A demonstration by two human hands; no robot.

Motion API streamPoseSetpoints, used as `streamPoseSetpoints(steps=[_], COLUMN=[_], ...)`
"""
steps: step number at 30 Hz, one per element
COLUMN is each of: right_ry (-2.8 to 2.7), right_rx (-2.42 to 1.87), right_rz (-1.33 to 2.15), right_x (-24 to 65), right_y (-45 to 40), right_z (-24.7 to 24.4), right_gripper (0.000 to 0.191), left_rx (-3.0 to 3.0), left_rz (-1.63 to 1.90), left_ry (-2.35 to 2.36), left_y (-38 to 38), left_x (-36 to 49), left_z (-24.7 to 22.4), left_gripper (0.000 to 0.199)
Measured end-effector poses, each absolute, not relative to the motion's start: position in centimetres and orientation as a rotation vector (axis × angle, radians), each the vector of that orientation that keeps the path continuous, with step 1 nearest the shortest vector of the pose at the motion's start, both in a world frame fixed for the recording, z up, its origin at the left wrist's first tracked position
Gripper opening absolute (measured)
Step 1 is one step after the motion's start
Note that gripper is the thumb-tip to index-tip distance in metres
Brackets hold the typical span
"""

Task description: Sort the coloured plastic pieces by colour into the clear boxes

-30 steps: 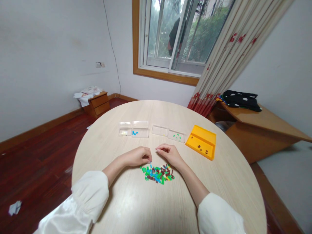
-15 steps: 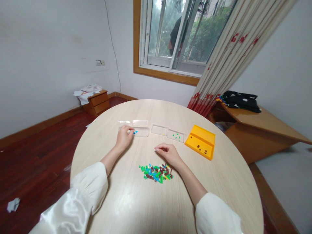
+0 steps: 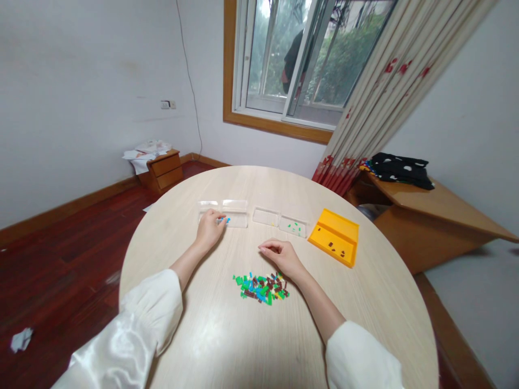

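My left hand (image 3: 210, 228) is over the front of a clear plastic box (image 3: 240, 222) on the left. Its thumb and forefinger look slightly parted, right beside small blue bricks (image 3: 228, 220) in that box. My right hand (image 3: 280, 254) hovers or rests just behind the brick pile, fingers curled with thumb and forefinger together; whatever they may hold is too small or hidden. Nearer me lies a pile of mixed building bricks (image 3: 261, 289) in green, blue, brown and yellow.
Another clear box (image 3: 265, 216) holds a tiny yellow piece, and the clear box (image 3: 292, 226) beside it holds green bricks. An open yellow case (image 3: 338, 224) with several brown bricks stands at the right. All stand on the round table (image 3: 227, 346).
My left hand has shifted slightly right over the clear box, and its fingertips have parted a little by the blue bricks. My right hand has barely moved.
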State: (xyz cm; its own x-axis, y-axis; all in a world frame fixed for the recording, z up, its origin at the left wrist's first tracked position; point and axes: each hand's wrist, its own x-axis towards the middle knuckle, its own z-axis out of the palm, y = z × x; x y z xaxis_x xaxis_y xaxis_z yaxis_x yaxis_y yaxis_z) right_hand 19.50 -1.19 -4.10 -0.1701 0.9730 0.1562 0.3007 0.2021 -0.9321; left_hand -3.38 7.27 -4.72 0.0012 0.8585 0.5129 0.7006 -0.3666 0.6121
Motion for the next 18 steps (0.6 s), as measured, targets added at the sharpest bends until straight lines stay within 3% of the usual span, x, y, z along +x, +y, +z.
streamPoseSetpoints(steps=[7, 13, 18], right_ry=[-1.634, -1.615, -1.597], right_rx=[-1.232, -1.21, -1.204], right_rz=[1.006, 1.013, 1.032], right_x=[19.5, 19.5, 19.5], right_y=[-1.3, -1.2, -1.1], right_z=[-3.9, -3.9, -4.0], right_gripper=[0.021, 0.021, 0.02], left_rx=[2.166, 2.206, 2.17], left_rz=[1.279, 0.716, 0.485], left_ry=[1.338, 0.799, 0.66], left_y=[4.9, 1.5, 1.0], left_x=[-2.4, -0.8, -0.6], left_z=[-2.8, -1.6, -1.5], left_gripper=[0.013, 0.011, 0.01])
